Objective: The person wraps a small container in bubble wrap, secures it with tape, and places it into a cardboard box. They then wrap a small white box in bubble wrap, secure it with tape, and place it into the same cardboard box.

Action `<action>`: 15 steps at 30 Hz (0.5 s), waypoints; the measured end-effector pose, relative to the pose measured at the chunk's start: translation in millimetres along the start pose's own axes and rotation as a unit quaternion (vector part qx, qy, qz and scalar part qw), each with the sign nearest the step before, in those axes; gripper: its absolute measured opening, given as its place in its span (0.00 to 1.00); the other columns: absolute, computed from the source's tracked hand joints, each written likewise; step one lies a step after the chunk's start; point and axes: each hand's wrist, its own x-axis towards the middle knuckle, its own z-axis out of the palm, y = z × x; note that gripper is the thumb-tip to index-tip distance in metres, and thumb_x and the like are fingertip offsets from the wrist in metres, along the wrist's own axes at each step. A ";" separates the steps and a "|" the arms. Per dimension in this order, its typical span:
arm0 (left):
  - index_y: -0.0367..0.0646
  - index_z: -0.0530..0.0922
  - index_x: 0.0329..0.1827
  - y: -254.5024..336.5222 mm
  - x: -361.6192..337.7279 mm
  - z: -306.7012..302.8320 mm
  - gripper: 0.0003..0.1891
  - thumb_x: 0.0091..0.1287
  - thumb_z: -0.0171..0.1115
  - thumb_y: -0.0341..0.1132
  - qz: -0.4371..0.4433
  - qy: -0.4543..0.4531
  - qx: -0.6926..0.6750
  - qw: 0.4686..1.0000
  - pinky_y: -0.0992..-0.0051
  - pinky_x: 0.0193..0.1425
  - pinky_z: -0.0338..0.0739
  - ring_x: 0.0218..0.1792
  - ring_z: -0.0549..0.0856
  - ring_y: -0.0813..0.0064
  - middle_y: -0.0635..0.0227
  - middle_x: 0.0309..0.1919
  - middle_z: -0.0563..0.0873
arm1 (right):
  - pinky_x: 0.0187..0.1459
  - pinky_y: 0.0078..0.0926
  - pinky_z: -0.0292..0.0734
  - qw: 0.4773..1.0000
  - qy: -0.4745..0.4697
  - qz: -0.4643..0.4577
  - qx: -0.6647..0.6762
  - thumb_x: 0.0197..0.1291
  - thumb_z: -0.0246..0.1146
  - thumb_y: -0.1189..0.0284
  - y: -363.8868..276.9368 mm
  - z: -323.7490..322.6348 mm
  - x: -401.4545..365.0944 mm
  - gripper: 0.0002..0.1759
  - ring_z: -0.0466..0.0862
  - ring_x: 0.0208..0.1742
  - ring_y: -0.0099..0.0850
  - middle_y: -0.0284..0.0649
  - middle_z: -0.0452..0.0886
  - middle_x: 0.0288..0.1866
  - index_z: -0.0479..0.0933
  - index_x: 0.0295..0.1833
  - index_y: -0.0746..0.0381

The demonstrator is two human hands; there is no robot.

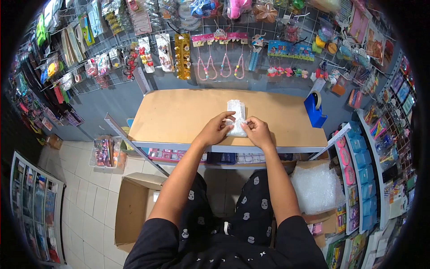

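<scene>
A small, narrow bundle of bubble wrap [236, 106] lies on the wooden tabletop [179, 112], near its front edge. What is inside the wrap cannot be made out. My left hand [217, 128] grips the bundle from the left, its fingers curled over the top and the thumb at the near side. On the right side, my right hand [258, 131] pinches the edge of the wrap between thumb and fingers. Both hands hide parts of the bundle's lower half.
A blue tape dispenser [316, 111] stands at the table's right end. More bubble wrap [317, 188] fills a box at lower right. An open cardboard box [132, 210] is on the floor at left. Hanging goods [219, 62] cover the wall racks behind.
</scene>
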 end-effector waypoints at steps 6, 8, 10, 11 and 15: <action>0.42 0.71 0.77 2.7 -1.2 -1.7 0.28 0.76 0.68 0.26 -0.047 0.005 0.008 0.999 0.74 0.47 0.82 0.47 0.86 0.76 0.64 0.61 0.85 | 0.39 0.27 0.84 1.000 0.020 0.016 0.006 0.63 0.77 0.66 -4.6 0.5 -2.2 0.15 0.90 0.33 0.25 0.39 0.89 0.34 0.82 0.47 0.64; 0.41 0.72 0.76 -1.4 1.7 -0.9 0.29 0.73 0.72 0.28 0.038 0.056 0.089 0.994 0.73 0.44 0.81 0.44 0.85 0.76 0.61 0.57 0.86 | 0.40 0.27 0.84 0.999 0.031 0.009 -0.042 0.62 0.78 0.67 -4.5 -0.4 -2.0 0.16 0.92 0.35 0.26 0.40 0.89 0.36 0.82 0.48 0.64; 0.40 0.75 0.73 -4.4 5.3 2.1 0.30 0.69 0.76 0.30 0.198 0.144 0.213 0.946 0.72 0.36 0.78 0.38 0.84 0.77 0.57 0.50 0.87 | 0.40 0.27 0.84 0.998 0.041 0.013 -0.054 0.62 0.78 0.66 -5.0 0.2 -2.0 0.17 0.92 0.35 0.26 0.40 0.90 0.36 0.82 0.48 0.64; 0.38 0.78 0.68 -3.6 4.3 1.1 0.27 0.68 0.78 0.31 0.158 0.156 0.239 0.945 0.73 0.37 0.79 0.38 0.85 0.77 0.58 0.47 0.88 | 0.40 0.27 0.84 0.998 0.046 0.020 -0.044 0.62 0.78 0.66 -6.5 1.0 -2.7 0.16 0.92 0.34 0.26 0.40 0.90 0.36 0.82 0.47 0.64; 0.35 0.88 0.47 8.1 -1.1 1.2 0.15 0.65 0.81 0.35 -0.028 0.143 0.217 0.965 0.74 0.36 0.79 0.33 0.86 0.78 0.62 0.33 0.89 | 0.40 0.27 0.84 0.999 0.036 0.037 -0.004 0.62 0.77 0.65 -4.9 2.2 -2.3 0.15 0.92 0.34 0.26 0.40 0.91 0.36 0.83 0.45 0.64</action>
